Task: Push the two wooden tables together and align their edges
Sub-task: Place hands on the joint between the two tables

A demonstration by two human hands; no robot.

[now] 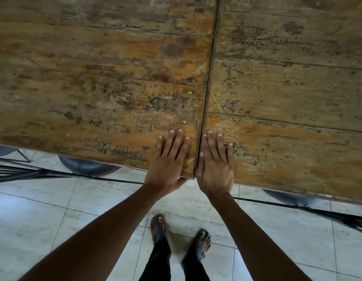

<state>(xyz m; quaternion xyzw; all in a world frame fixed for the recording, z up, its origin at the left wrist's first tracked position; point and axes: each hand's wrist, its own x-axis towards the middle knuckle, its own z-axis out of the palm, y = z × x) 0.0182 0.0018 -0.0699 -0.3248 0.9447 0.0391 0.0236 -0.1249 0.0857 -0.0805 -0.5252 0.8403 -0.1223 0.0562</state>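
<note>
Basically we're at the joint check. Two wooden tables in view: left table (84, 88) and right table (287, 88), butted side by side with only a thin dark seam (209, 78) between them, running from the far edge to the near edge.

Our left hand (169, 159) lies on the near right corner of the left table, fingers (177, 142) flat and slightly spread on the top, thumb hooked under the near edge. So it's a loose pinch on the tabletop edge, not a full grab. Our right hand (215, 163) lies on the near left corner of the right table, palm down, fingers straight and together, thumb along the seam. It grips nothing, just presses.

Why there, as we read it: both hands straddle the seam at the near corners, so we can feel any step between the two near edges and nudge either table.

Alignment looks close. At the seam the near edges meet almost flush; the right table's edge may sit slightly nearer to us, but the wide-angle lens makes that hard to call.

Count: two tables, two hands, two feet in sandals (158, 230) on the tiled floor (54, 220). At least three dark stools (88, 167) show under the near edges, partly hidden.
</note>
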